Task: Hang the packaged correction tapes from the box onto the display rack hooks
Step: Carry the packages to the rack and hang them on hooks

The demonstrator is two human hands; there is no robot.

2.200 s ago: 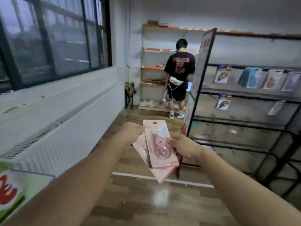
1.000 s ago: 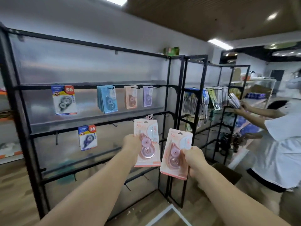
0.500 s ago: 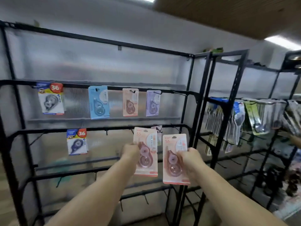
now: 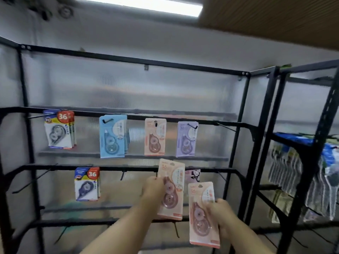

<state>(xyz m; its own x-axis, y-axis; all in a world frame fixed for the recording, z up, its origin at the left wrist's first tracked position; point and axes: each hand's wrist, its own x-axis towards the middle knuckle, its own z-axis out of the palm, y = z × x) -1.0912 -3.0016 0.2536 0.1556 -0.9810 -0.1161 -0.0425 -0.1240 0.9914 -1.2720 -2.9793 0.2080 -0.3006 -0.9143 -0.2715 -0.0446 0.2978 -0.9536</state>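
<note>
Closest in, your right grip (image 4: 223, 217) is curled round the right edge of a peach correction tape, the right pack (image 4: 202, 215). It's upright and held low, in front of the bottom rails. Just up and left, your left grip (image 4: 152, 189) pinches the left edge of its twin, the left pack (image 4: 171, 189). That one is upright too, with its top lifted to the lower rail (image 4: 110, 168). The two packs sit just beside each other, the left one higher.

The left pack covers a stretch of that rail and part of a small lilac pack (image 4: 192, 176) behind it. That one is blurred, but it looks to hang from the same rail. Further left along the rail there's a bare hook (image 4: 122, 176), then the lower "36" stack (image 4: 87, 184).

Now up to the upper rail (image 4: 88, 114) of the black display rack (image 4: 128, 59). From the left: the upper "36" stack (image 4: 59, 130), a blue pack (image 4: 112, 138), a hung peach pack (image 4: 155, 139) and a tall lilac pack (image 4: 187, 142). At the right end, a free hook (image 4: 224, 127).

Behind it all stands a ribbed translucent panel (image 4: 128, 85). Off to your right, a second rack (image 4: 311, 162) is crowded with hanging packets (image 4: 286, 173). Overhead there's a strip light (image 4: 139, 4) and a wood-slat ceiling (image 4: 275, 21).
</note>
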